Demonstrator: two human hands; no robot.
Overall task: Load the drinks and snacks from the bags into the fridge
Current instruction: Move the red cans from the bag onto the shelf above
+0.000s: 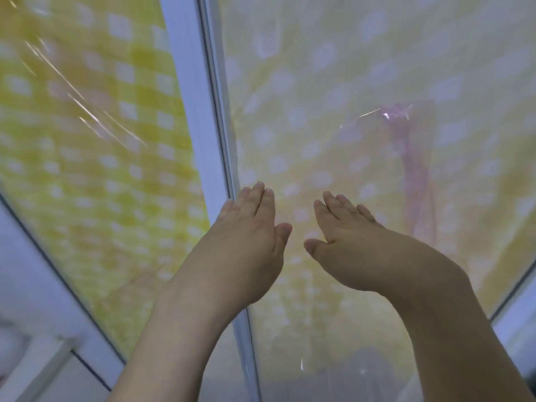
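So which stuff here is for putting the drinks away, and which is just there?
For the job:
left hand, open, flat toward the glass
right hand, open, flat toward the glass
glass door, probably the fridge's

Just there:
white frame
yellow checked cloth behind the glass
pink streak, too blurry to name

No drinks, snacks or bags show.

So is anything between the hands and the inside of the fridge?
Yes. Both the left hand and the right hand lie flat on a shut glass door with a yellow checked pattern behind it. No drinks, snacks or bags are in view.
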